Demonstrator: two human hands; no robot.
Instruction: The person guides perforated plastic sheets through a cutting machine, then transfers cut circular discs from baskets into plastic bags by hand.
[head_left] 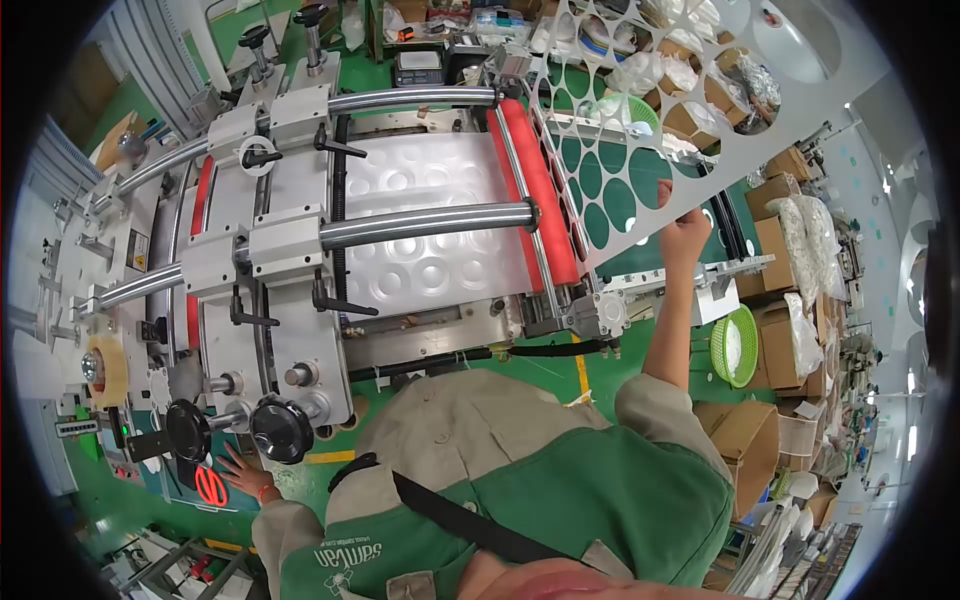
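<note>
My right hand (684,238) is closed on the lower edge of a thin white sheet (700,185) punched with round holes. That sheet rises at a slant from the machine's red roller (535,190) towards the upper right. At the lower left my left hand (243,474) is open with its fingers spread, beside scissors with red-orange handles (211,486). A pale sheet with embossed circles (430,272) lies flat in the machine, beneath steel bars (430,225).
Black knobs (281,428) stick out from the machine's near side. A roll of tape (105,371) is at its left end. On the right are a green basket (734,346) and cardboard boxes (740,445). A green belt (625,185) extends beyond the red roller.
</note>
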